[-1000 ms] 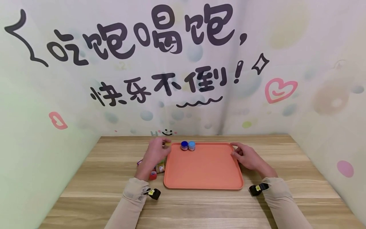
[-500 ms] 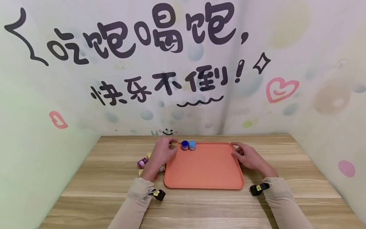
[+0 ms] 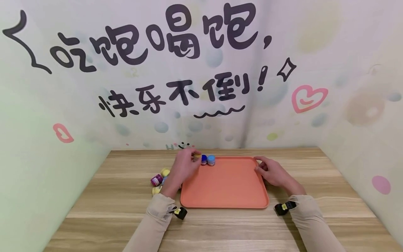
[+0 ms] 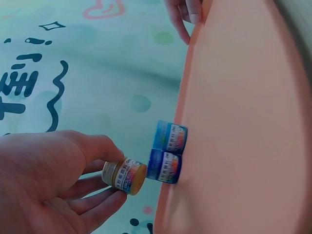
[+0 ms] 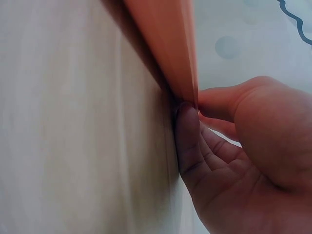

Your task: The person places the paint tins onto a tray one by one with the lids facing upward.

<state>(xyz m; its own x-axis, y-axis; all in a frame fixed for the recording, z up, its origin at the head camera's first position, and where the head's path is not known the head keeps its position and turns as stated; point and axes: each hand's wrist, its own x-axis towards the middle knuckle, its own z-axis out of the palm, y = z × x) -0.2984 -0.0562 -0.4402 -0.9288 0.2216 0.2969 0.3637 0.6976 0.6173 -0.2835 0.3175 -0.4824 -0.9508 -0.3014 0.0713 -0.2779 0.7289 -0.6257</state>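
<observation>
Small paint pot arriving at the tray's far left corner

On the worktop (image 3: 104, 210), the orange tray (image 3: 225, 185) is pinched at its right rim by the right hand (image 3: 273, 173); the left hand (image 3: 183, 167) grip pinches a yellow-brown pot (image 4: 125, 176) just beside the dark blue pot (image 4: 164, 166). A nudge could likely topple that pot or the light blue pot (image 4: 169, 137).

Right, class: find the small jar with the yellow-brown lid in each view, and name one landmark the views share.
Head: yellow-brown jar pinched in the left hand, at the tray's far left corner.
Left wrist: lower centre, beside the dark blue jar.
Right wrist: not in it.
Shared landmark: the orange tray.
</observation>
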